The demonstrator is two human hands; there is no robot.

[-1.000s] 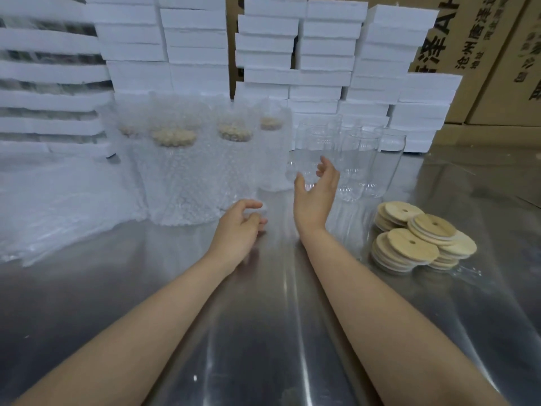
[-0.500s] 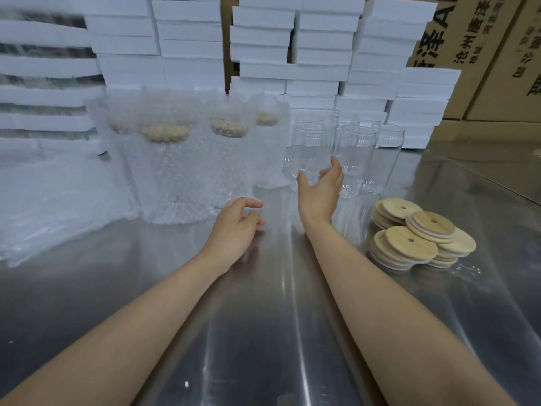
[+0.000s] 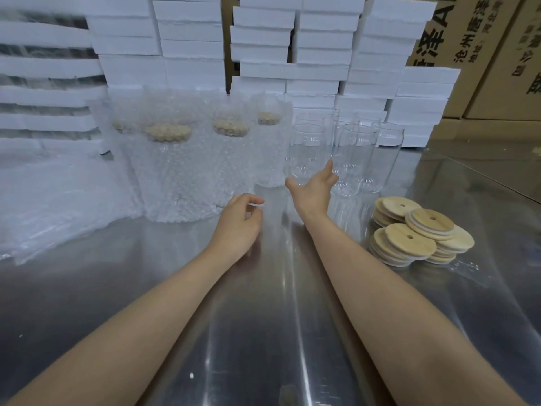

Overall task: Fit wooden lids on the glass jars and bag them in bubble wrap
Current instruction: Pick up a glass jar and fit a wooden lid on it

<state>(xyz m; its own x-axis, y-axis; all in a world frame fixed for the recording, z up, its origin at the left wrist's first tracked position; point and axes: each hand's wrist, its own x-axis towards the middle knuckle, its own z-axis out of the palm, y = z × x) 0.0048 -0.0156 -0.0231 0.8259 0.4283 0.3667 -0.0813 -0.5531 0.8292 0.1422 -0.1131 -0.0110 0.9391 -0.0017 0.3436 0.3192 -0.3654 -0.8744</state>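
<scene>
Right hand (image 3: 311, 189) fingers spread, released, near glass jars (image 3: 307, 148) at 12 o'clock, left hand (image 3: 238, 227) fingers loosely curled, empty, wooden lids (image 3: 409, 241) at 2 o'clock.

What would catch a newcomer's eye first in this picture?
Probably the right hand, open with fingers spread, reaching toward the cluster of bare glass jars at the middle back of the shiny metal table. Left of them stands a row of bubble-wrapped jars, already lidded, and to the right lies a loose pile of wooden lids. White foam boxes are stacked high behind it all.
</scene>
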